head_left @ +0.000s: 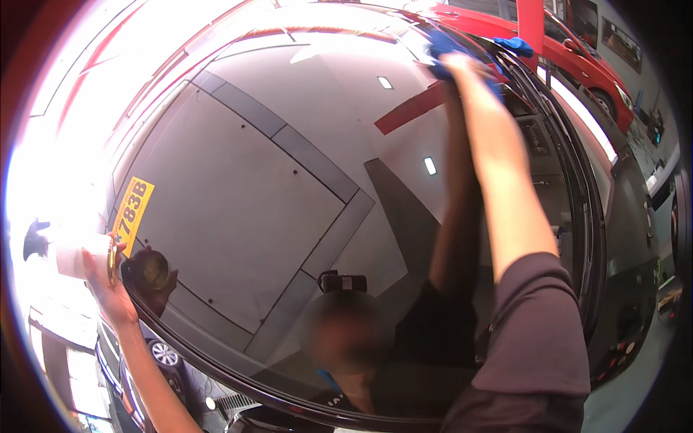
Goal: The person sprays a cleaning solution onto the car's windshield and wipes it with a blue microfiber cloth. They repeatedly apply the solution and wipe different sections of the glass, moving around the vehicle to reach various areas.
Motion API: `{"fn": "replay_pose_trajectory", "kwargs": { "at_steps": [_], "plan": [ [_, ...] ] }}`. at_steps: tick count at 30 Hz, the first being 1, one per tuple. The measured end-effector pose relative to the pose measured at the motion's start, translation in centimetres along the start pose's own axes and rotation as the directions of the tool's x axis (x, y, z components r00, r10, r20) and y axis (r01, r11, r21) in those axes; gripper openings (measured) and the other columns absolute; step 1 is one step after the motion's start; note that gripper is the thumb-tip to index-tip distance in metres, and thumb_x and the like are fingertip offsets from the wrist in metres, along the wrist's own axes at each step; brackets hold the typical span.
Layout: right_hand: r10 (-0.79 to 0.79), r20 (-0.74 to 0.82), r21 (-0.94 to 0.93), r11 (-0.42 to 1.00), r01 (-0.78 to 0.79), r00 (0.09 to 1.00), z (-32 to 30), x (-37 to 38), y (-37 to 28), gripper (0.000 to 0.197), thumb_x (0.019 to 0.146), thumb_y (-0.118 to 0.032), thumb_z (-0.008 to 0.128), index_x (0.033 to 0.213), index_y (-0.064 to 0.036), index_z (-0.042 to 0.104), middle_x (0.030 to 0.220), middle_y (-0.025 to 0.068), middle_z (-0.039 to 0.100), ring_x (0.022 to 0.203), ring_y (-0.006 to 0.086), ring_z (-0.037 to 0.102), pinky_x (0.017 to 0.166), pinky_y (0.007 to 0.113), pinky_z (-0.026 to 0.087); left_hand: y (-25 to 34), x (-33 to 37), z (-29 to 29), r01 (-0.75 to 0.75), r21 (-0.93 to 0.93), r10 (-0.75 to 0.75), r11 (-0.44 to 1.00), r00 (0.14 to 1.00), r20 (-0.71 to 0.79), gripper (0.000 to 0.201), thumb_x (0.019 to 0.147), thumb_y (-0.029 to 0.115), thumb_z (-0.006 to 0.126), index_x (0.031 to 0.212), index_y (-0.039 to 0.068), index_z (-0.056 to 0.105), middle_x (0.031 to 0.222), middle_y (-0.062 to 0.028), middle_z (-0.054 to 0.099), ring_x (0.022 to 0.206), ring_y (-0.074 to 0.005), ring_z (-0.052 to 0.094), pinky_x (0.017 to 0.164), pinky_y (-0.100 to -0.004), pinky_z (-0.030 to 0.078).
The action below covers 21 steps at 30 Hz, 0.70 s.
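A large dark, glossy car window (253, 187) fills the middle and mirrors the ceiling, lamps and my arm. Stretched out to its far right part, my right hand (463, 65) has a blue cloth (442, 47) under and around its fingers, pressed against the glass. Motion smears both the hand and the cloth. At the left edge, my left hand (108, 281) is wrapped round a white spray bottle (71, 254) with a dark trigger head (35, 239). The bottle lies tilted on its side, close to the glass, and strong light washes it out.
A yellow sticker (133, 209) is on the glass near the bottle. A second blue cloth (514, 47) rests at the car's far right edge. Beyond stand a red post (530, 29) and a red car (577, 61). Another car's wheel (164, 353) shows at lower left.
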State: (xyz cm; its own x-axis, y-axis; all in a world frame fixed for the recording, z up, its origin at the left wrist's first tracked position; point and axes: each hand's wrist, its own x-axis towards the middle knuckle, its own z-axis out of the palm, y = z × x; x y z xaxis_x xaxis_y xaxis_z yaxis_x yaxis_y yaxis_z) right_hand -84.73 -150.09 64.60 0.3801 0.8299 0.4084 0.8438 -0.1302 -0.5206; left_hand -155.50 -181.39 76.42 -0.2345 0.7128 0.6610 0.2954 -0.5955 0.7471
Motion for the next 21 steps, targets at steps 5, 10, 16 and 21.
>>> {"fn": "replay_pose_trajectory", "kwargs": {
  "at_steps": [5, 10, 16, 21],
  "plan": [
    [0.575, -0.182, -0.109, 0.794, -0.598, 0.798, -3.8, 1.4, 18.7, 0.075, 0.096, -0.058, 0.056, 0.154, -0.0095, 0.048, 0.161, 0.0175, 0.041, 0.151, 0.0339, 0.035, 0.121, 0.057, 0.029, -2.0, -1.1, 0.1, -0.015, -0.181, 0.001, 0.983, 0.997, -0.078, 0.053, 0.106, 0.043, 0.056, 0.144, 0.007, 0.051, 0.14, -0.026, 0.059, 0.114, -0.0303, 0.069, 0.106, -0.0354, 0.054],
    [-0.13, -0.141, 0.039, 0.99, 0.137, 0.981, 0.1, -4.6, -1.8, 0.073, 0.095, -0.051, 0.058, 0.15, -0.0048, 0.049, 0.154, 0.0224, 0.048, 0.148, 0.0373, 0.041, 0.12, 0.053, 0.034, -0.1, -0.2, 0.4, 0.019, -0.119, -0.023, 0.993, 0.999, -0.031, 0.053, 0.106, 0.043, 0.057, 0.148, 0.01, 0.048, 0.138, -0.0264, 0.061, 0.116, -0.0329, 0.068, 0.107, -0.0391, 0.051],
    [-0.941, -0.333, 0.495, -0.125, 0.86, 0.055, 3.3, -16.3, -33.5, 0.048, 0.099, -0.019, 0.055, 0.146, -0.0114, 0.053, 0.15, 0.0218, 0.052, 0.149, 0.0348, 0.039, 0.124, 0.049, 0.031, -1.2, 0.3, -1.6, 0.24, -0.327, -0.235, 0.914, 0.971, 0.055, 0.059, 0.105, 0.047, 0.058, 0.148, 0.009, 0.048, 0.138, -0.0225, 0.062, 0.119, -0.0279, 0.064, 0.112, -0.0402, 0.046],
    [-0.904, -0.073, 0.383, 0.365, 0.849, 0.421, 6.9, -4.2, -39.7, 0.047, 0.101, -0.032, 0.053, 0.148, -0.0305, 0.059, 0.152, 0.0063, 0.058, 0.139, 0.0268, 0.055, 0.118, 0.047, 0.04, -1.2, 0.5, 2.0, 0.165, -0.251, -0.18, 0.954, 0.983, -0.037, 0.066, 0.105, 0.049, 0.056, 0.148, 0.0, 0.044, 0.137, -0.0226, 0.062, 0.119, -0.026, 0.064, 0.114, -0.0396, 0.045]
  ]
}}
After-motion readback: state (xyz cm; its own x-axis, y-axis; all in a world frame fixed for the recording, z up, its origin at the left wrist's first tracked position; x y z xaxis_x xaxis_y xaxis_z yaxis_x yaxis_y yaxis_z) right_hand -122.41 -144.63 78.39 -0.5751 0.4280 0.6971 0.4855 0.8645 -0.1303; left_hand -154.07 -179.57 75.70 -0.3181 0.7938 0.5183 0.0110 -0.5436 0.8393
